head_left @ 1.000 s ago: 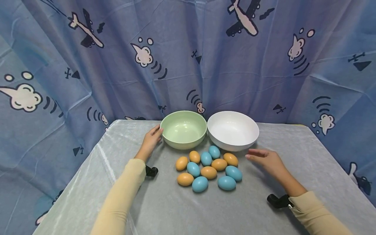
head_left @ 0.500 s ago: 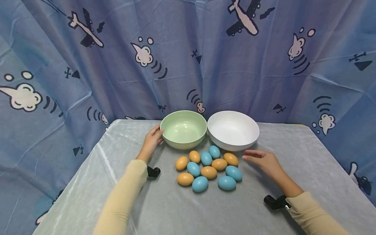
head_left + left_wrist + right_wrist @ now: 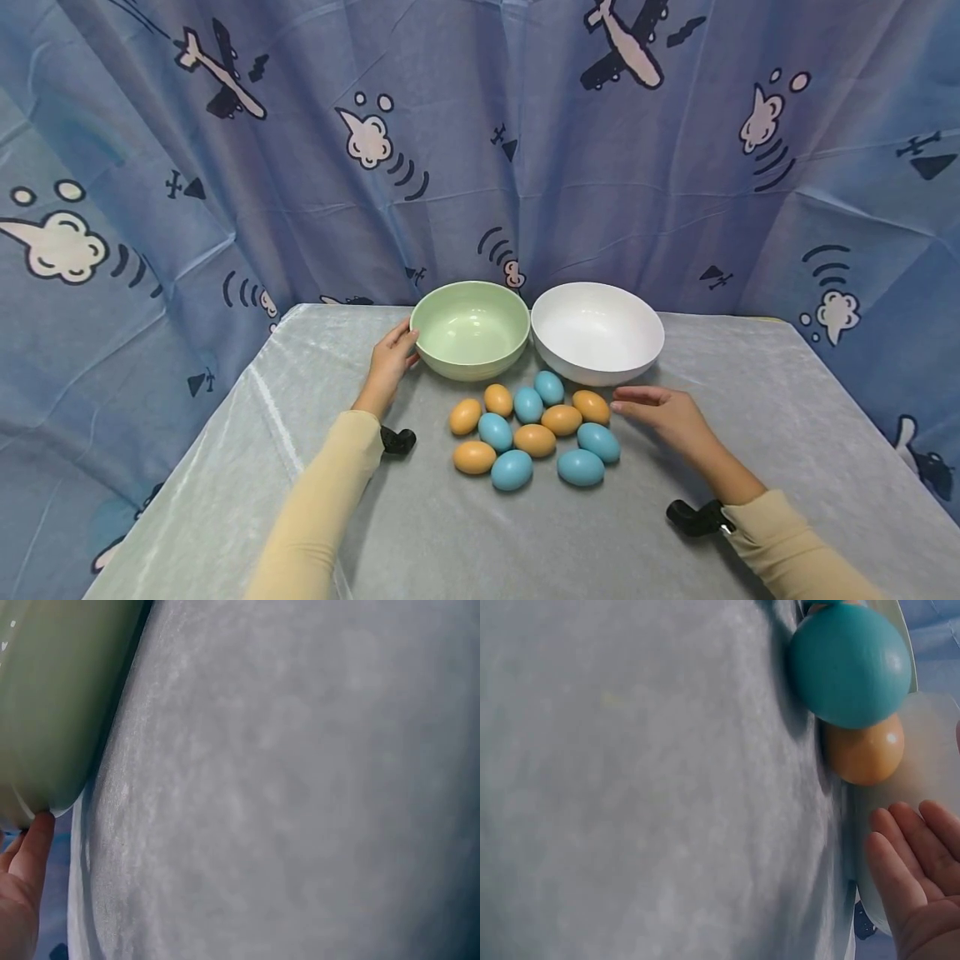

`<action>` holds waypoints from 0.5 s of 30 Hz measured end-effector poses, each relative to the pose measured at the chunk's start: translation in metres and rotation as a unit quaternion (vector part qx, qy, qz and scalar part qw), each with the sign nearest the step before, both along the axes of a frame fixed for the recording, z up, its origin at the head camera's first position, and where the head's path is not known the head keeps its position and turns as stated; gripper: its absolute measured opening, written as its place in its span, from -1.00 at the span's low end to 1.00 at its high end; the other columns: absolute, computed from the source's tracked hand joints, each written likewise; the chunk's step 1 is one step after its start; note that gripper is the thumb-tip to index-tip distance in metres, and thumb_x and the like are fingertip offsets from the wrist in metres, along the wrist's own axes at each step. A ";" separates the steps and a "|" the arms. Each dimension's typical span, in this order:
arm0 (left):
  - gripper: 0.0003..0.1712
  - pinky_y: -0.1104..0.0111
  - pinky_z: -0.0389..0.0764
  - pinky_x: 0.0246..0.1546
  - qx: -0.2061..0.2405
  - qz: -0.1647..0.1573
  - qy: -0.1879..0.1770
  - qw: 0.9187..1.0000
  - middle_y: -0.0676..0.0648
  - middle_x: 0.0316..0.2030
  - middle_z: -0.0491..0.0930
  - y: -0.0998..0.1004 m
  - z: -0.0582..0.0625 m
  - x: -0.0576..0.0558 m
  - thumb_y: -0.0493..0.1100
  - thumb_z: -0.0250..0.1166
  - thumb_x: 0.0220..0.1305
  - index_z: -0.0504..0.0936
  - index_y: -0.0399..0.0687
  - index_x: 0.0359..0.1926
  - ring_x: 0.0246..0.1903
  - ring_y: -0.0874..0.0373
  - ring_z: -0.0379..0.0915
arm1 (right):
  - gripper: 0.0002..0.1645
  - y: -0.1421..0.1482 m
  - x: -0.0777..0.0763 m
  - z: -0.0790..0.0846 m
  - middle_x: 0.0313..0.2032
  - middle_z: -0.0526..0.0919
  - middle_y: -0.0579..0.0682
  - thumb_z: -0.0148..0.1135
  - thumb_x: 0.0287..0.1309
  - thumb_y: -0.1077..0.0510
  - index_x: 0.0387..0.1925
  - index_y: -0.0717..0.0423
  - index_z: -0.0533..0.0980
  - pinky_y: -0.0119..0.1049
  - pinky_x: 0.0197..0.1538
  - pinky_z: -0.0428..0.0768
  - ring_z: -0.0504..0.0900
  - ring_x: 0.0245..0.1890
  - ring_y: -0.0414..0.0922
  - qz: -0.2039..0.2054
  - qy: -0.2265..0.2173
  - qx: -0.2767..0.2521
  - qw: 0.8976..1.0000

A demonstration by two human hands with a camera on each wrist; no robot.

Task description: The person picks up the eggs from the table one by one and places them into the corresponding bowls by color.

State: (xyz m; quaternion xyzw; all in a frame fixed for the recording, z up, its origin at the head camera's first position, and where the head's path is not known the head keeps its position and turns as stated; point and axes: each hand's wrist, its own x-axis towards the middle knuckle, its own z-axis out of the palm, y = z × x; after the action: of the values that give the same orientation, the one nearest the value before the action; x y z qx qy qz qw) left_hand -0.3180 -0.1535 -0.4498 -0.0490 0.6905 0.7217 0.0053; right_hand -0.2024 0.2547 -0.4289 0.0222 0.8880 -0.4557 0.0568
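My left hand (image 3: 388, 365) rests against the left side of a light green bowl (image 3: 468, 333), fingers fairly straight. The left wrist view has the fingertips (image 3: 43, 817) touching the bowl's outer wall. Just right of the rightmost orange egg (image 3: 591, 407), my right hand (image 3: 671, 419) hovers with fingers extended and holds nothing. From the right wrist, the fingers (image 3: 889, 870) appear close to an orange egg (image 3: 866, 754) with a larger-looking blue egg (image 3: 851, 667) beyond. Several orange and blue eggs, such as a blue egg (image 3: 512, 470), lie grouped in front of the bowls.
A white bowl (image 3: 596, 333) stands beside the green one, nearly touching it. Both bowls sit near the back of a table covered in grey cloth (image 3: 465, 550). A blue patterned curtain (image 3: 450, 208) hangs behind and around the table.
My right hand has moved left, nearer the rightmost orange egg. The left hand stays at the green bowl, its forearm shifting slightly right. Eggs and bowls have not moved.
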 end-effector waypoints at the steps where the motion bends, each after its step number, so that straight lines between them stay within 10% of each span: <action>1: -0.38 0.17 0.47 0.36 0.001 0.001 -0.001 1.000 -0.04 0.50 0.22 0.000 0.000 0.000 0.01 0.12 0.50 0.26 0.07 0.49 0.43 0.03 0.26 | -0.28 -0.001 0.000 0.000 0.19 0.62 0.18 0.32 0.22 -0.21 0.22 0.20 0.54 0.09 0.28 0.50 0.48 0.29 0.16 0.001 0.000 -0.003 1.000; 15: -0.42 0.14 0.44 0.37 0.023 0.016 0.005 1.000 -0.03 0.50 0.22 0.004 -0.002 0.001 -0.05 0.08 0.52 0.28 0.01 0.48 0.42 0.00 0.27 | -0.30 -0.010 -0.007 -0.007 0.17 0.65 0.13 0.39 0.17 -0.17 0.19 0.19 0.56 -0.30 0.15 0.53 0.58 0.06 -0.28 0.010 0.003 -0.016 1.000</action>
State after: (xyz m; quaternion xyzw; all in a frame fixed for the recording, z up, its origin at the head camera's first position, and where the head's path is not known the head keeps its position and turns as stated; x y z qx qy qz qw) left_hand -0.3170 -0.1491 -0.4514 -0.0564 0.6726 0.7378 -0.0090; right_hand -0.2091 0.2448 -0.4354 0.0107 0.8809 -0.4695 0.0590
